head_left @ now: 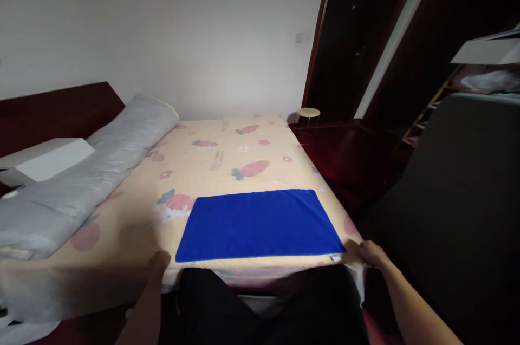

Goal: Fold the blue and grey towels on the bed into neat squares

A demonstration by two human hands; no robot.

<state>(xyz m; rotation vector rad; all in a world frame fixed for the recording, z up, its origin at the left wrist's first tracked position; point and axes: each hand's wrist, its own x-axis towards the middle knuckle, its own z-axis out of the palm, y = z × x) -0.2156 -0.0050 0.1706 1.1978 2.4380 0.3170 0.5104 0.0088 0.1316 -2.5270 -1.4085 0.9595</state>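
Note:
A blue towel (260,226) lies spread flat on the patterned bed sheet (227,158), near the front edge of the bed. A small white tag (336,258) shows by its near right corner. My left hand (160,261) is closed at the bed's front edge, just left of the towel and apart from it. Beyond the towel's near right corner, my right hand (371,253) is closed against the sheet at the bed's corner. The fingertips of both hands are hidden, so what they may hold cannot be made out.
On the left lie a rolled grey bedding bundle (93,171) and a white box (49,158), by a dark headboard (60,109). A round stool (309,112) stands past the far right corner. A dark grey panel (459,199) rises close on the right.

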